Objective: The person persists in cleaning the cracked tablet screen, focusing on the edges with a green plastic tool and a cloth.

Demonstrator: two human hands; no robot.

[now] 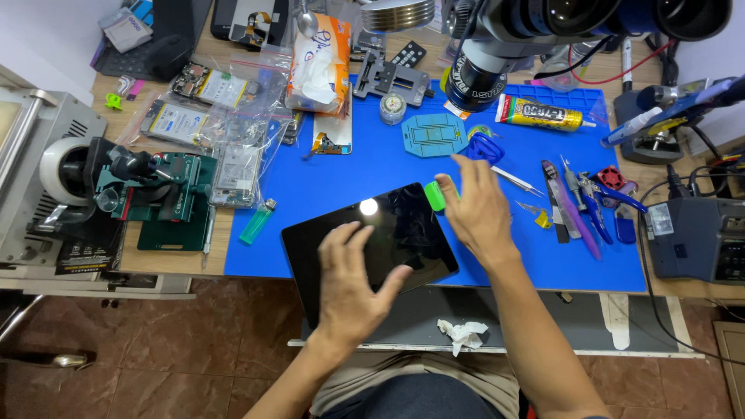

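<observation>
A black tablet (pixel 371 240) is lying screen-up in the lower middle of the frame, partly on the blue work mat (pixel 326 174) and partly hanging over its near edge. Its long axis is running from lower left to upper right, tilted slightly against the mat's edge — the far short side is pointing toward the right of the frame.

The left hand (pixel 351 287) is resting flat on the tablet's lower left part, fingers spread and open, pressing the glass rather than gripping it. The right hand (pixel 477 206) is hovering at the tablet's upper right corner, fingers loosely curled around a small green object (pixel 435 195) — whether it is pinching it firmly cannot be told.

A green lighter (pixel 258 221) is lying left of the tablet, and tweezers (pixel 518 181) are lying just right of the right hand.
</observation>
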